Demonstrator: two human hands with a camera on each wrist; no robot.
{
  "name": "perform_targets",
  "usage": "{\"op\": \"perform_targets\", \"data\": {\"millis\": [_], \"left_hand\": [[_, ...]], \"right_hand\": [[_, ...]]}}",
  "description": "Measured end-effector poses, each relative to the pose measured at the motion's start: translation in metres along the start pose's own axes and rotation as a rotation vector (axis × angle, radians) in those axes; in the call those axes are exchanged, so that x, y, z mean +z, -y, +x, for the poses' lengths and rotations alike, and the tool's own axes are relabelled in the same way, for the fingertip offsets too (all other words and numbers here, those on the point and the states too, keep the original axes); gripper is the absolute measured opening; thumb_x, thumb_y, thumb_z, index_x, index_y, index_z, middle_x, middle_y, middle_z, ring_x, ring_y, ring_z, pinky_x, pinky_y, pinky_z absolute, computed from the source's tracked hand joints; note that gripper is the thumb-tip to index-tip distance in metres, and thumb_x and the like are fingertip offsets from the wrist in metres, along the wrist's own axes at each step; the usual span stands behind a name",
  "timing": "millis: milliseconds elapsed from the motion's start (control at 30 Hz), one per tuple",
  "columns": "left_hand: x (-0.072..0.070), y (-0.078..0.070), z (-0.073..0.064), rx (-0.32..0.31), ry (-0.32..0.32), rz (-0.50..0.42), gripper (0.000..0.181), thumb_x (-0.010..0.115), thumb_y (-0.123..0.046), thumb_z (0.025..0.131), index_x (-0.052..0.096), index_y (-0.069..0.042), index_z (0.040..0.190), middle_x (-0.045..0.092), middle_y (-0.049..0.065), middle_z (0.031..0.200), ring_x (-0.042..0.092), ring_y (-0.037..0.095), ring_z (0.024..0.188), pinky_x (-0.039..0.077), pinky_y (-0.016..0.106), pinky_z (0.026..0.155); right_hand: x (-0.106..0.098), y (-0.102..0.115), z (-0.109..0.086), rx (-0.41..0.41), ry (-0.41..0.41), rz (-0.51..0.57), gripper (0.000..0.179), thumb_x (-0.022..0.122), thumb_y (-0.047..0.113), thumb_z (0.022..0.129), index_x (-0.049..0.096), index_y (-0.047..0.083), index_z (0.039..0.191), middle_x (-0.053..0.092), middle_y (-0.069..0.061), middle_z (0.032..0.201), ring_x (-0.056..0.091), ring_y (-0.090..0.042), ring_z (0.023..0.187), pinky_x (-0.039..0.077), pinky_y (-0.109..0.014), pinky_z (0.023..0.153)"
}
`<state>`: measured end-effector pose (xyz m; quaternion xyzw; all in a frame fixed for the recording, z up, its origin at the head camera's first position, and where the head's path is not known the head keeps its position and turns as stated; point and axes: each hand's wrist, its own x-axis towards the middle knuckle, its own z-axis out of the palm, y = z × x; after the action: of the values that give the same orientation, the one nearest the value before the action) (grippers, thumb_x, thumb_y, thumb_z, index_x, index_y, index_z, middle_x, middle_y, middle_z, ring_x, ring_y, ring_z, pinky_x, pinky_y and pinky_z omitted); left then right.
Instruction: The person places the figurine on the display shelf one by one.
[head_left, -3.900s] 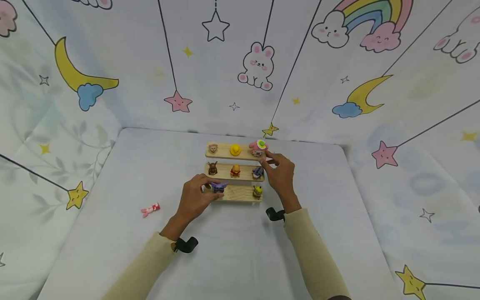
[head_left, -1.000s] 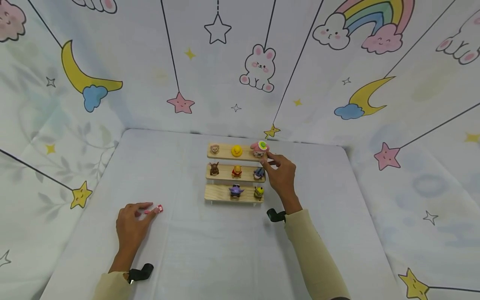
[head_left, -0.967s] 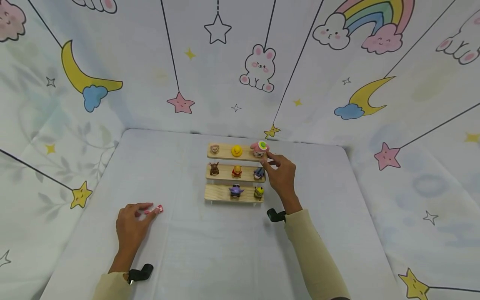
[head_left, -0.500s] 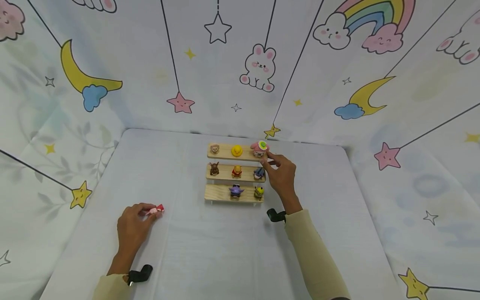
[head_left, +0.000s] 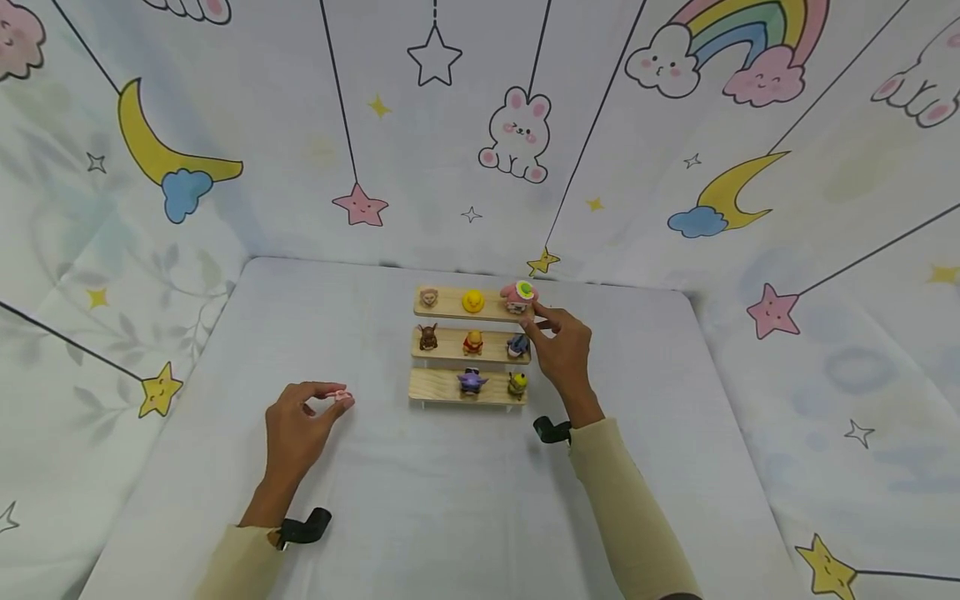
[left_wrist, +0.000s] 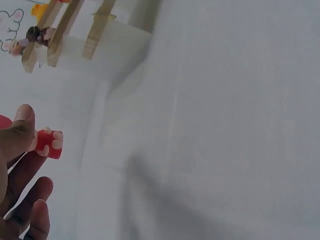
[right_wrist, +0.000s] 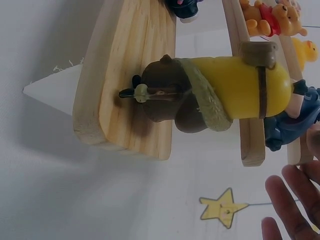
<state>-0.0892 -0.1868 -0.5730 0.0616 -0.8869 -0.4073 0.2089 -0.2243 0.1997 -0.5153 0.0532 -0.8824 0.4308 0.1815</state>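
Between its thumb and index finger, my left hand [head_left: 296,429] pinches a small pink rabbit figurine [left_wrist: 50,144] with a red, pale-spotted lower end; the fingers hide part of it. Left of a three-tier wooden display shelf [head_left: 433,385], hand and figurine are held apart from it. My right hand [head_left: 562,350] grips the right end of the top tier with thumb and index finger, beside a pink figurine [head_left: 517,297] with a green-and-white top. Its other fingers [right_wrist: 292,200] are loosely extended. A yellow minion-like figurine [right_wrist: 240,87] stands at the bottom tier's right end.
Other figurines share the tiers: a yellow duck [head_left: 472,301], a bear in a red shirt [head_left: 472,342], a blue-grey donkey [head_left: 517,344], a brown eared figure [head_left: 427,337] and a purple-winged figure [head_left: 472,382]. White cloth [head_left: 420,492] covers the table; a printed backdrop rises behind.
My left hand released the purple figurine, now mid-tier, then went to the rabbit figurine on the cloth, picked it up and moved it rightward toward the shelf. The right hand stayed put.
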Motion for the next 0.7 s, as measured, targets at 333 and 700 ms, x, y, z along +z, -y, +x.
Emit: {"op": "perform_targets", "data": {"millis": [333,700], "left_hand": [[0.034,-0.047,0.02,0.145,0.087,-0.112,0.029,0.093,-0.02,0.084,0.083,-0.016,0.111,0.081,0.0,0.097,0.063,0.018,0.093,0.049,0.033,0.07],[0.073,-0.062,0.024,0.201,0.131,-0.178,0.031,0.094,-0.024,0.081,0.084,-0.016,0.11,0.08,0.0,0.094,0.064,0.016,0.089,0.047,0.029,0.067]], "right_hand": [[-0.001,0.001,0.001,0.007,0.001,-0.008,0.042,0.082,0.028,0.097,0.074,0.014,0.136,0.079,-0.011,0.121,0.078,-0.034,0.099,0.058,-0.053,0.094],[0.0,0.002,0.001,0.0,-0.001,-0.014,0.043,0.083,0.026,0.096,0.074,0.012,0.135,0.08,-0.011,0.12,0.079,-0.029,0.097,0.058,-0.052,0.094]]}}
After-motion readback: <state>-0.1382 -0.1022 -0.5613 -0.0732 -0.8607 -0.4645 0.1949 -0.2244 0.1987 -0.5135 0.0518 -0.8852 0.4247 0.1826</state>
